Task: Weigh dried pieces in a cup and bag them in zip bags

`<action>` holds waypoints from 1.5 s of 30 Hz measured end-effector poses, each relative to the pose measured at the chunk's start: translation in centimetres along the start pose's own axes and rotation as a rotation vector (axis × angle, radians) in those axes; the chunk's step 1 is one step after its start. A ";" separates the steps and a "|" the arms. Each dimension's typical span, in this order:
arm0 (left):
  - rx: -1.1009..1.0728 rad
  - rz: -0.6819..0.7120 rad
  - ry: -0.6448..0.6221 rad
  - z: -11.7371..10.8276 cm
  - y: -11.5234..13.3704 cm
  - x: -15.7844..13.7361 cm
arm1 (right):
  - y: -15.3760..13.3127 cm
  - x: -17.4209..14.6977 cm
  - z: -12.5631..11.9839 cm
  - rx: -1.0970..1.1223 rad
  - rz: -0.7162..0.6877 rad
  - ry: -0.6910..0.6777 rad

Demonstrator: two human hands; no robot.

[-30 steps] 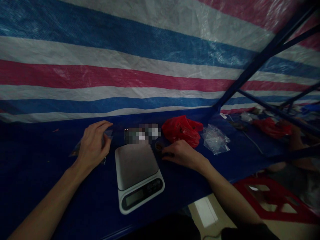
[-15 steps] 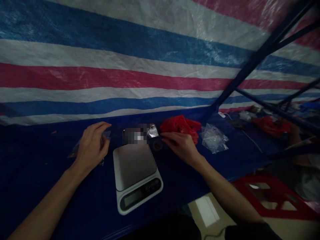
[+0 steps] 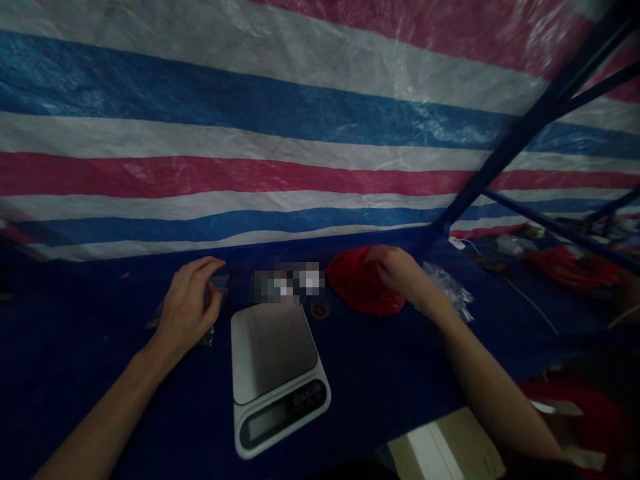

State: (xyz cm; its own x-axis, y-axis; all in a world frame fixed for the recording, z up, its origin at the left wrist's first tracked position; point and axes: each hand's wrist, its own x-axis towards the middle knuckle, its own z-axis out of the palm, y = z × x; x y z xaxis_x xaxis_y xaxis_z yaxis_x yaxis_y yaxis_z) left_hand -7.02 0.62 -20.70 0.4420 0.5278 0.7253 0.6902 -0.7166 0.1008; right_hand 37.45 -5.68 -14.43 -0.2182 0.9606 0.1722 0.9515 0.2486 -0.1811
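Note:
My left hand [image 3: 187, 303] rests over a small clear plastic bag [image 3: 220, 283]; its thumb and fingers are curved and apart. My right hand [image 3: 400, 272] is at the top of a crumpled red plastic bag [image 3: 363, 287], fingers bent down toward it. Those fingertips are hidden, so I cannot tell whether they grip anything. Between my hands sits a white kitchen scale [image 3: 275, 353] with a metal plate and a digital display. Just behind its right corner stands a small round cup [image 3: 320, 309] with something brownish inside.
Blurred-out items lie behind the scale. Clear plastic bags [image 3: 450, 290] are partly behind my right forearm. Blue metal bars [image 3: 500, 163] slant up on the right, before a striped tarp [image 3: 250, 173]. Farther right is another red bag [image 3: 575, 267]. A cardboard box [image 3: 450, 447] is below.
My right hand has moved right, from beside the small cup to the top of the red bag, whose shape has changed. My left hand keeps its pose. The view has shifted slightly.

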 end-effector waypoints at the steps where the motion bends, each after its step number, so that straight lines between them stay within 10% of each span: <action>1: 0.003 -0.011 -0.002 0.0 -0.1 0.0 | 0.0 -0.3 0.3 -0.055 -0.021 -0.028; 22: 0.054 -0.020 -0.011 -0.5 0.0 -0.1 | -2.1 -2.1 1.4 -0.043 -0.298 -0.030; 30: 0.035 -0.031 -0.014 -0.5 0.0 -0.1 | -2.0 -2.1 0.4 -0.076 -0.330 0.259; 41: 0.010 -0.065 -0.020 -0.3 -0.3 -0.2 | -2.5 -3.3 -0.9 1.027 -0.101 0.252; 45: 0.015 -0.076 -0.007 -0.3 -0.5 -0.2 | -0.8 -2.8 -0.9 0.948 0.116 0.308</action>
State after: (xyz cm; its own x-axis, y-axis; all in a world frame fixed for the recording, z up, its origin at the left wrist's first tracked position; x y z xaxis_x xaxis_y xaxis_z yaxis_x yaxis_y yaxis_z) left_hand -7.63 0.67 -20.68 0.3922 0.5836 0.7111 0.7304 -0.6674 0.1450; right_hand 37.49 -8.68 -13.88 0.0578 0.9446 0.3232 0.3686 0.2807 -0.8862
